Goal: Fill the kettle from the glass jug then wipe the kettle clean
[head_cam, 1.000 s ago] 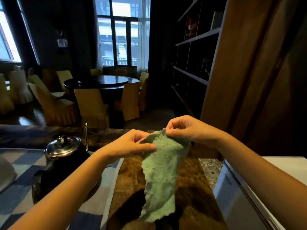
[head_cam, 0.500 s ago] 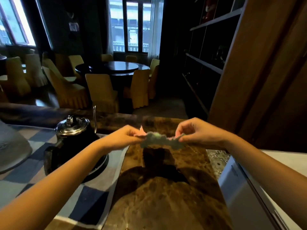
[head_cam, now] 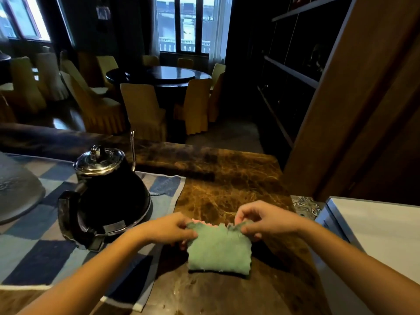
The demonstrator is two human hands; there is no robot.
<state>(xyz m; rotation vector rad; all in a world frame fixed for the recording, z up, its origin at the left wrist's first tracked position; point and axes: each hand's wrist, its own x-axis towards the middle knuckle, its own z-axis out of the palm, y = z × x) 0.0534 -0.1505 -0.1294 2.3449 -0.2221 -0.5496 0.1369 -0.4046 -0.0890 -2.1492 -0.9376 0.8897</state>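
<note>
A black kettle [head_cam: 109, 196] with a shiny steel lid stands on a blue checked cloth mat [head_cam: 41, 253] at the left, its handle toward me. A green cloth [head_cam: 219, 251], folded over, rests on the brown marble counter [head_cam: 229, 185] to the kettle's right. My left hand [head_cam: 175, 228] pinches the cloth's upper left corner and my right hand [head_cam: 263, 219] pinches its upper right corner. A pink edge shows at the cloth's top. No glass jug is in view.
A grey ribbed dish or lid [head_cam: 16, 192] lies at the far left on the mat. A white appliance [head_cam: 372, 235] stands at the right, beside a wooden wall panel [head_cam: 354, 98]. Beyond the counter are a round table [head_cam: 159, 76] and yellow-covered chairs.
The cloth hung long from both hands, was then pulled out between them, and now lies folded on the counter, lower and nearer me. The view has tilted down.
</note>
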